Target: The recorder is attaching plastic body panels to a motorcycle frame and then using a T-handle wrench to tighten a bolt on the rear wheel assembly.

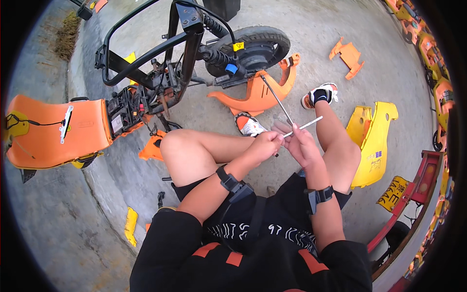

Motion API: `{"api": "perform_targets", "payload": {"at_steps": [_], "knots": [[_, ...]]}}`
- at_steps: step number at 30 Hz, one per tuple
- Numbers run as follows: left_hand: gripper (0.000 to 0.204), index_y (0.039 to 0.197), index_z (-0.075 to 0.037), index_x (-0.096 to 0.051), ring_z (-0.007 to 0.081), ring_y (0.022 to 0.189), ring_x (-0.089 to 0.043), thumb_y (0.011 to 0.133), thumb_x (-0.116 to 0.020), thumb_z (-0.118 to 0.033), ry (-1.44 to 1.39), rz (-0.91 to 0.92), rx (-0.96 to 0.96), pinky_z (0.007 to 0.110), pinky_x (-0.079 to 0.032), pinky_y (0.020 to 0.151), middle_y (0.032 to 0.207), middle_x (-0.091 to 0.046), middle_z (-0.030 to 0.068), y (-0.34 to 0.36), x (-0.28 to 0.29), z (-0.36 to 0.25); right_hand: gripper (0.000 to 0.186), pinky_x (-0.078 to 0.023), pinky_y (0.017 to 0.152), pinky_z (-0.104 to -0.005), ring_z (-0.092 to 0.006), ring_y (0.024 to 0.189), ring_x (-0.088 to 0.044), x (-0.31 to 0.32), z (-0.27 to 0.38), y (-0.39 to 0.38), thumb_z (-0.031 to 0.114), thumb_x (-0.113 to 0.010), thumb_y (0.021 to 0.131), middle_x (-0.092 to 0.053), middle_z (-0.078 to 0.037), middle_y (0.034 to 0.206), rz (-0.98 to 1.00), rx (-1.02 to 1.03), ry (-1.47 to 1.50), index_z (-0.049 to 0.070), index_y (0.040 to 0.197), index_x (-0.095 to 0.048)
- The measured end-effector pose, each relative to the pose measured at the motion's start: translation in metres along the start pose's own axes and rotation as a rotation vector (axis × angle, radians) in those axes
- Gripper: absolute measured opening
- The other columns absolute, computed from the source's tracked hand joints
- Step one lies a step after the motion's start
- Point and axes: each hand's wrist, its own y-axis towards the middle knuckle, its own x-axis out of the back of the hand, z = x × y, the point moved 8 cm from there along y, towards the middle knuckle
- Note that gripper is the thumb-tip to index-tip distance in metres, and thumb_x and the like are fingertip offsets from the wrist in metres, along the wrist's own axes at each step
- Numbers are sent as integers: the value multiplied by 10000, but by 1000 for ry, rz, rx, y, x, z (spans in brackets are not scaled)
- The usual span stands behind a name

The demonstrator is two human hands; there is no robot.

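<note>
Where it crosses the right hand (302, 148), the rod (311, 121) looks thin and white.

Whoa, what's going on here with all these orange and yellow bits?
A person has both hands together. The left grip is closed at one end of a thin white stick; a long dark rod reaches the right grip, though how it's held is unclear. Ahead is a black vehicle frame with its inner parts showing. A curved orange panel lies by the wheel, and a yellow panel sits off to the right.

Characters on yellow plate (393, 193); warning triangle on tag (238, 46); lettering on clothing (262, 243).
</note>
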Motion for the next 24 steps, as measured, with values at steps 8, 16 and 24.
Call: {"api": "perform_targets", "payload": {"at_steps": [8,16,24], "knots": [[302,895,-16,-650,102,709,-526,1043,-476,-214,249,24,-59,275,-442,657,786,-618,14,24,-9,11,346,-485,525,-403,-248,534,-612,24,23,32,309,-535,1012,-592,-53,617,-553,82,-656,-13,1022,-661],[500,1224,23,-580,194,851,-655,1062,-393,-412,-433,-66,231,364,-540,726,990,-694,124,1,72,-42,241,-514,560,-443,-330,622,-673,-43,50,34,221,-551,971,-668,-175,695,-319,557,-1997,9,1038,-643],[348,990,-4,-681,113,690,-579,1035,-504,-300,527,89,81,281,-481,655,777,-630,34,-6,26,-47,395,-502,721,-400,-234,756,-677,-49,23,18,172,-631,833,-660,-49,692,-252,781,-2236,-16,1180,-633]]}}
